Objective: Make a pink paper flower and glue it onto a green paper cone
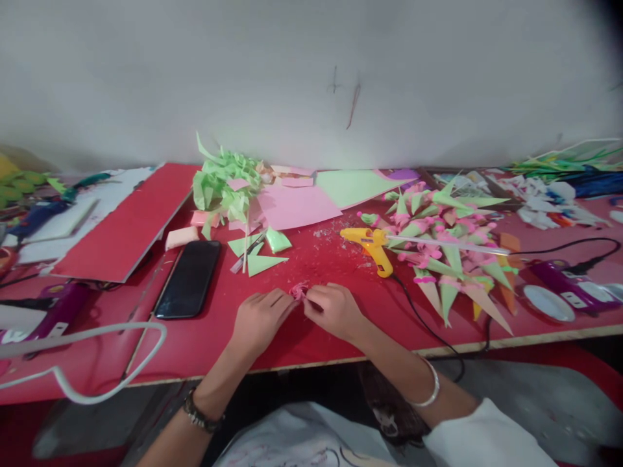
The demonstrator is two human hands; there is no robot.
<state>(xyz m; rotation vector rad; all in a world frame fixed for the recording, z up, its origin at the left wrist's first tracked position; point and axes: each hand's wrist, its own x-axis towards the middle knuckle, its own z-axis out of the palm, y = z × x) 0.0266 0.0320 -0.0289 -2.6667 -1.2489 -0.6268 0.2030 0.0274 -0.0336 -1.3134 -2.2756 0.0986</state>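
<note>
Just above the red tabletop (311,344), near its front edge, a small crumpled pink paper piece (298,290) is pinched between my two hands. My left hand (260,318) has its fingertips closed on the left side of it. From the right, my right hand (335,310) grips it between thumb and fingers. Its exact shape is partly covered by the fingertips. Beyond the hands lie green paper triangles (265,264), a cutter knife (241,261) and a thin stick (246,240). A yellow glue gun (370,243) with a clear glue stick rests to the right.
A black phone (189,279) lies left of my hands. Many green and pink paper cones (452,256) are heaped at right. Crumpled green paper (228,181) and pink sheets (302,206) sit at the back. A purple power strip (567,285) and the glue gun's cord (423,324) are at right.
</note>
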